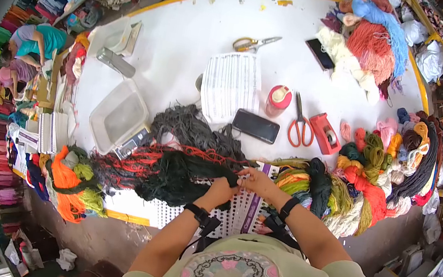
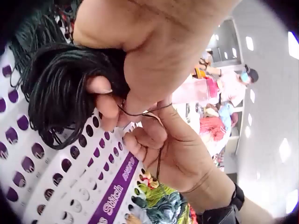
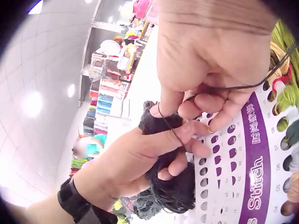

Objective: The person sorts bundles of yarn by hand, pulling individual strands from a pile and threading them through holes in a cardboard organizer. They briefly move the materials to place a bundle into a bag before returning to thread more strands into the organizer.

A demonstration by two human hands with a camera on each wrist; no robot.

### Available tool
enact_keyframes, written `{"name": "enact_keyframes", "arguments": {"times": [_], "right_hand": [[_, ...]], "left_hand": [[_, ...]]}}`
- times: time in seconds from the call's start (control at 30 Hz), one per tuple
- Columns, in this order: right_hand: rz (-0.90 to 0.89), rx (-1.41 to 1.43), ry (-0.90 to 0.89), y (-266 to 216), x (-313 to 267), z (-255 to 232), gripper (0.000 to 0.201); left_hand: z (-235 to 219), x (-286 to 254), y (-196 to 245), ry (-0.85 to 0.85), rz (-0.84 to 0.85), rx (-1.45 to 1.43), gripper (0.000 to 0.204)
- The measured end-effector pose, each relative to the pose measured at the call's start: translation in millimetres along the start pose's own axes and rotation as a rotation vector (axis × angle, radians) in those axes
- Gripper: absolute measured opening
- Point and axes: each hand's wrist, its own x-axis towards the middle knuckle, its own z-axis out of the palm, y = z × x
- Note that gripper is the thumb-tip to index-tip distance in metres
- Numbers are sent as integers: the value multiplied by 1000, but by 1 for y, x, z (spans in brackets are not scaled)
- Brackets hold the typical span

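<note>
My left hand point(image 1: 219, 193) grips a bundle of black thread point(image 2: 60, 88), its fingers wrapped round the looped skein near one end. Close beside it, my right hand point(image 1: 258, 183) pinches a single black strand point(image 3: 243, 87) between thumb and fingers. In the right wrist view that strand runs over the left thumb and trails out past the right palm. Under both hands lies a white card with rows of punched holes and a purple printed band point(image 3: 254, 172). Dark and red threads point(image 1: 132, 159) spread to the left of the bundle.
Scissors with orange handles point(image 1: 300, 130), a red tape dispenser point(image 1: 325, 134), a phone point(image 1: 256, 126) and a pink-lidded bottle point(image 1: 278, 101) lie ahead. Coloured skeins point(image 1: 373, 161) pile up at the right. A clear plastic bin point(image 1: 119, 114) stands at the left.
</note>
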Motion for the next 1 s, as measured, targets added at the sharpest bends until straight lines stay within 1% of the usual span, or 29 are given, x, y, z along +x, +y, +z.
{"name": "enact_keyframes", "arguments": {"times": [0.03,0.07,0.1,0.17,0.23,0.3,0.33,0.4,0.43,0.47,0.5,0.57,0.6,0.63,0.7,0.73,0.77,0.8,0.83,0.87,0.9,0.93,0.97,1.0], "right_hand": [[-66,-121,1,14,8,-3,29],[-127,-241,7,24,12,-5,31],[-136,-244,23,26,10,-4,31],[-217,-660,127,28,9,2,36],[-236,-710,180,31,10,7,37],[-208,-751,185,26,10,10,33],[-187,-767,187,23,10,12,29],[-219,-766,209,23,9,16,28],[-244,-761,214,24,8,17,28],[-266,-750,220,25,8,19,27],[-268,-758,228,25,7,21,27],[-187,-801,258,24,5,26,28],[-190,-807,267,26,5,27,28],[-190,-836,284,28,4,29,28],[-194,-874,307,33,5,30,28],[-194,-890,311,35,7,30,29],[-195,-906,313,37,9,30,30],[-205,-912,317,39,10,30,30],[-193,-909,358,40,11,33,32],[-181,-902,400,42,12,37,33],[-191,-899,405,44,11,44,33],[-238,-850,533,46,11,51,36],[-284,-796,662,45,13,56,39],[-308,-769,672,35,4,67,41]], "left_hand": [[-4,-4,-4,4,17,9,34],[-7,-9,-9,155,27,299,34],[-12,-10,-12,306,38,585,35],[-57,-24,2,193,-201,182,38],[-102,-48,8,170,-287,-588,38],[-147,-71,5,263,-277,-831,32],[-170,-83,7,316,-224,-948,30],[-202,-104,7,433,-115,-1173,27],[-209,-111,8,496,-57,-1280,26],[-209,-115,9,569,-26,-1265,27],[-205,-117,3,563,-17,-1270,27],[-195,-118,-11,497,75,-1512,26],[-192,-121,-9,434,111,-1602,26],[-194,-124,-9,425,120,-1605,26],[-204,-133,-6,303,358,-1749,26],[-215,-138,-5,328,393,-1777,26],[-225,-142,-7,328,442,-1755,24],[-233,-149,8,502,343,-1600,24],[-240,-156,23,666,243,-1433,24],[-242,-161,21,664,253,-1427,24],[-242,-166,20,719,119,-1058,26],[-243,-171,19,756,-6,-686,30],[-237,-176,19,658,-25,-655,35],[-225,-184,30,571,-14,-689,36]]}}
